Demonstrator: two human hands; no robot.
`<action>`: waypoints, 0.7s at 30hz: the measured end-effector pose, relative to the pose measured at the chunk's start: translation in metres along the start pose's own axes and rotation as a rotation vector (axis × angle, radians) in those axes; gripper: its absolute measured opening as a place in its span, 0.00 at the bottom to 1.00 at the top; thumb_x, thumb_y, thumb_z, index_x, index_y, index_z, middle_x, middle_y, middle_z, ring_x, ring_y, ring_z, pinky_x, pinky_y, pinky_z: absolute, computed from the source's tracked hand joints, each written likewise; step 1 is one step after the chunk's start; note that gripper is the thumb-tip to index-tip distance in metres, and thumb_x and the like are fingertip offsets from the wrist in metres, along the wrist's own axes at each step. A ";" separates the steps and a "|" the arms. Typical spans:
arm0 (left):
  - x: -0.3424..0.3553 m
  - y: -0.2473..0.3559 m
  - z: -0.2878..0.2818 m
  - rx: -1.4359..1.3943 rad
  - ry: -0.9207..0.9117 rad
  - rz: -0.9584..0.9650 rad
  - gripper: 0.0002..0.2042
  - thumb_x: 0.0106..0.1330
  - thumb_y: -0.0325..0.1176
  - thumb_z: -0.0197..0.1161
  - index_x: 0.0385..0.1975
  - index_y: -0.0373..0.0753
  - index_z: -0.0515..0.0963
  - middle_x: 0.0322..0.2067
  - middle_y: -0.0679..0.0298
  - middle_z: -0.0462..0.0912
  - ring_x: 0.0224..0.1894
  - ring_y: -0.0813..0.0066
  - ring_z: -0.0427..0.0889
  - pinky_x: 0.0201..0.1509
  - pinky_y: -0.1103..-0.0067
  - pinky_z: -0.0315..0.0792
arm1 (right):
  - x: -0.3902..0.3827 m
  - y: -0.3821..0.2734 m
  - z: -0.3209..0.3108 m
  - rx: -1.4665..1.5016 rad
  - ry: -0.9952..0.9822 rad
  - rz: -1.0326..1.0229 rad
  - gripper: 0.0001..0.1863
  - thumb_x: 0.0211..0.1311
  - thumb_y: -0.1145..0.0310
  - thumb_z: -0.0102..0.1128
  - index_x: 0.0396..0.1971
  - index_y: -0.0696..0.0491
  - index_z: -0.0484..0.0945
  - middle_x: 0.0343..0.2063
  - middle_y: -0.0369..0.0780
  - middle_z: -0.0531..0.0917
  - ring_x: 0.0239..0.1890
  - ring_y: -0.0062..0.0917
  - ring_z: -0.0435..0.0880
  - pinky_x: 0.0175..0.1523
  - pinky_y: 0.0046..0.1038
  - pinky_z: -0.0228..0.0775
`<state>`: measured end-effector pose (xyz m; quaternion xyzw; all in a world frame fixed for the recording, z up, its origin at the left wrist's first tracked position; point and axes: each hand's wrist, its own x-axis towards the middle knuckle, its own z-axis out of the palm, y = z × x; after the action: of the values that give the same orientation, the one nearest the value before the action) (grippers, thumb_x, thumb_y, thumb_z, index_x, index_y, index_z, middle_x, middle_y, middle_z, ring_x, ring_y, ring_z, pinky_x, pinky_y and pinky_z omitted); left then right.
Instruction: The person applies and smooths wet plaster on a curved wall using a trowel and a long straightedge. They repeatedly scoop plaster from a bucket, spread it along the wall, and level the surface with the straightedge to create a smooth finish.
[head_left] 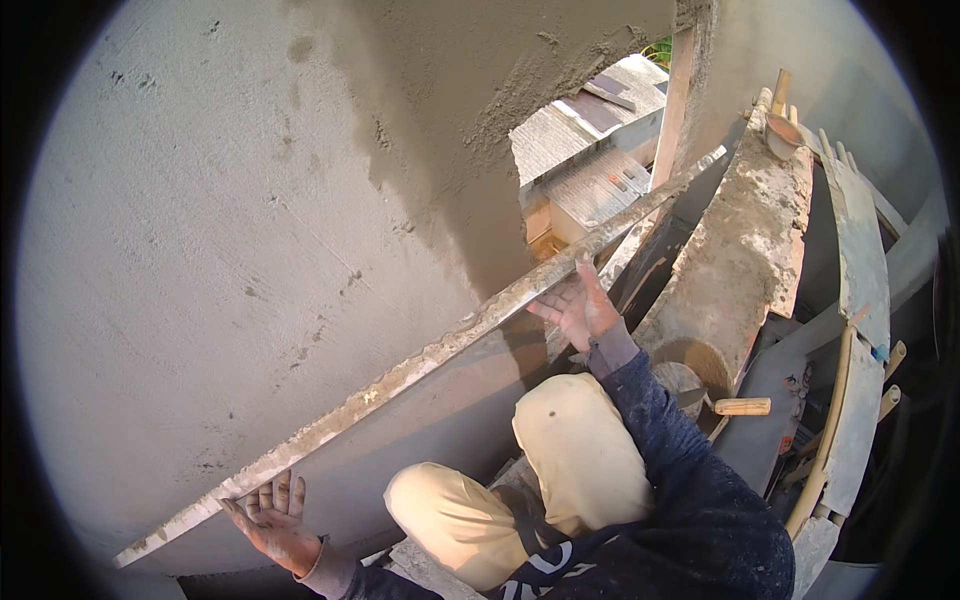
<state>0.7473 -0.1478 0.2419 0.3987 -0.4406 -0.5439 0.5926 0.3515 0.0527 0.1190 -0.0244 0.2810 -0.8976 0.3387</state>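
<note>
A long, mortar-caked straightedge point(400, 375) slants across the plastered wall point(250, 250), low at left and high at right. My left hand point(275, 522) holds it near the lower end, palm turned up, the thumb and fingertips at its edge. Farther up, my right hand point(580, 308) holds the bar from below, fingers spread and thumb against it. The bar lies along the wall face. Darker, damp-looking mortar point(430, 130) covers the wall's upper part beside an opening.
To my right runs a mortar-smeared plank point(735, 240). A trowel with a wooden handle point(742, 407) lies at its near end, and a bowl point(783, 136) sits at the far end. Bamboo poles point(828, 430) and boards edge the platform. Roofs point(600, 185) show through the opening.
</note>
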 end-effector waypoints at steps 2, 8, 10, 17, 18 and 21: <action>0.010 0.019 0.000 -0.091 -0.002 -0.093 0.37 0.66 0.60 0.47 0.66 0.38 0.52 0.51 0.45 0.68 0.50 0.52 0.77 0.50 0.62 0.75 | 0.018 -0.016 0.034 -0.070 -0.055 -0.040 0.50 0.55 0.39 0.59 0.68 0.50 0.44 0.56 0.50 0.65 0.57 0.42 0.70 0.61 0.48 0.64; 0.055 0.020 0.006 0.007 -0.195 0.037 0.36 0.67 0.59 0.47 0.64 0.35 0.56 0.52 0.46 0.70 0.52 0.58 0.77 0.53 0.68 0.74 | 0.101 -0.042 0.126 -0.328 0.063 -0.170 0.48 0.53 0.30 0.50 0.69 0.41 0.51 0.59 0.41 0.65 0.53 0.35 0.73 0.55 0.39 0.70; 0.076 0.017 0.010 -0.016 -0.229 0.025 0.35 0.68 0.58 0.48 0.64 0.36 0.56 0.52 0.47 0.71 0.53 0.59 0.76 0.54 0.69 0.73 | 0.120 -0.048 0.158 -0.367 0.159 -0.222 0.56 0.47 0.29 0.57 0.60 0.62 0.51 0.54 0.53 0.64 0.50 0.39 0.76 0.50 0.38 0.74; 0.107 0.030 0.024 0.034 -0.283 0.166 0.30 0.70 0.49 0.50 0.67 0.40 0.56 0.51 0.52 0.74 0.51 0.64 0.77 0.51 0.74 0.74 | 0.133 -0.062 0.259 -0.370 0.384 -0.302 0.67 0.42 0.33 0.65 0.64 0.71 0.38 0.62 0.59 0.56 0.65 0.45 0.59 0.67 0.40 0.55; 0.109 0.029 0.025 0.051 -0.277 0.175 0.30 0.70 0.49 0.50 0.67 0.42 0.57 0.50 0.53 0.75 0.49 0.65 0.78 0.49 0.75 0.75 | 0.132 -0.061 0.266 -0.351 0.365 -0.307 0.66 0.43 0.34 0.64 0.64 0.71 0.40 0.62 0.59 0.55 0.66 0.46 0.58 0.68 0.41 0.53; 0.111 0.022 0.031 0.113 -0.239 0.175 0.22 0.68 0.41 0.57 0.57 0.33 0.69 0.44 0.55 0.78 0.43 0.70 0.80 0.43 0.77 0.75 | 0.152 -0.046 0.271 -0.467 0.588 -0.427 0.56 0.47 0.35 0.61 0.56 0.69 0.48 0.54 0.57 0.59 0.61 0.45 0.62 0.61 0.41 0.61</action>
<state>0.7258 -0.2560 0.2817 0.3239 -0.5707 -0.5082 0.5577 0.2706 -0.1462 0.3483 0.0988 0.5498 -0.8287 0.0363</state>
